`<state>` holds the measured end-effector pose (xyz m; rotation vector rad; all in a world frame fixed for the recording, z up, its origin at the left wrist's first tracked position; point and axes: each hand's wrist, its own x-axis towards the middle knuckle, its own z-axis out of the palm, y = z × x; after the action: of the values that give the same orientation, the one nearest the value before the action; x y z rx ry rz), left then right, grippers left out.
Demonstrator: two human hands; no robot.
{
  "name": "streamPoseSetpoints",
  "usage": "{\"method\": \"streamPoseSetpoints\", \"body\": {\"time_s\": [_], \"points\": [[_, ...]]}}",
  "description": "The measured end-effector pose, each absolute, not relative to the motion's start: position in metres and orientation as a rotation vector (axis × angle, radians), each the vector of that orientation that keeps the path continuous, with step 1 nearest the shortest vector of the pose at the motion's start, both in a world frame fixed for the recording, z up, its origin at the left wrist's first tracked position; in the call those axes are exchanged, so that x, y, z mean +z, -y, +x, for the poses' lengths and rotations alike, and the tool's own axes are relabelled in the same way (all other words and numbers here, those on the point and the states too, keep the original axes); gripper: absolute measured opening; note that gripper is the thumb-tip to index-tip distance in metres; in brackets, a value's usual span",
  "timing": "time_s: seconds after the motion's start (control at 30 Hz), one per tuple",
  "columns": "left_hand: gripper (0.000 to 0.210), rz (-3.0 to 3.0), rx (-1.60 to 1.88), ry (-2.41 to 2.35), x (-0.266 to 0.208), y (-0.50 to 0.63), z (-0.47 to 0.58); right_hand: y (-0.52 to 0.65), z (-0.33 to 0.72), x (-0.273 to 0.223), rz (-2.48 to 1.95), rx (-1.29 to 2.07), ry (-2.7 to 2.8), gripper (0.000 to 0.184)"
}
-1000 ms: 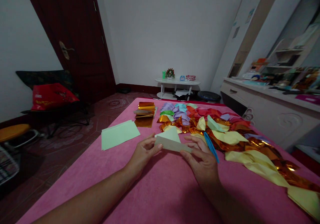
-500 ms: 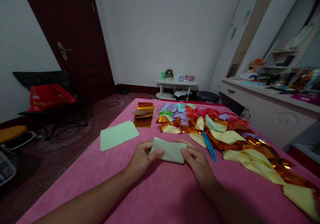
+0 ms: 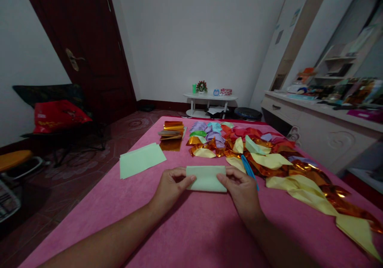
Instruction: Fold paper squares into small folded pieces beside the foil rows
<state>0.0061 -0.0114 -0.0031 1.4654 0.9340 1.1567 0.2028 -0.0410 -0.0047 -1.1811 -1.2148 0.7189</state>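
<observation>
A pale green sheet of paper [image 3: 207, 178], folded into a narrow rectangle, is held between my two hands above the pink tabletop. My left hand [image 3: 174, 185] pinches its left end, thumb on the near face. At the other end my right hand [image 3: 240, 186] grips it the same way, fingers hidden behind the paper. A stack of pale green sheets [image 3: 142, 160] lies to the left. Beyond it sits a pile of shiny orange-gold foil sheets [image 3: 172, 137]. Partly behind my right hand is a blue pointed tool [image 3: 249, 167], its kind unclear.
Folded paper and foil pieces [image 3: 271, 160] in several colours spread over the right side of the pink table [image 3: 167, 228]. A white side table [image 3: 209, 97] with small items stands by the wall. On the left, a chair holds a red bag [image 3: 60, 116].
The green paper has been levelled and turned flatter toward me, its fold now straight across. My right hand has shifted slightly right, covering part of the blue tool.
</observation>
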Motion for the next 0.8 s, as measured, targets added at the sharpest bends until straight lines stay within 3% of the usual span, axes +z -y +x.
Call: {"method": "streamPoseSetpoints", "body": {"time_s": [0.4, 0.8], "points": [[0.04, 1.494, 1.127, -0.984, -0.005, 0.014, 0.005, 0.039, 0.208, -0.008, -1.121, 0.854, 1.056, 0.019], [0.022, 1.471, 1.256, -1.024, 0.0, 0.015, 0.006, 0.039, 0.206, -0.008, -1.185, 0.851, 0.931, 0.02]]}}
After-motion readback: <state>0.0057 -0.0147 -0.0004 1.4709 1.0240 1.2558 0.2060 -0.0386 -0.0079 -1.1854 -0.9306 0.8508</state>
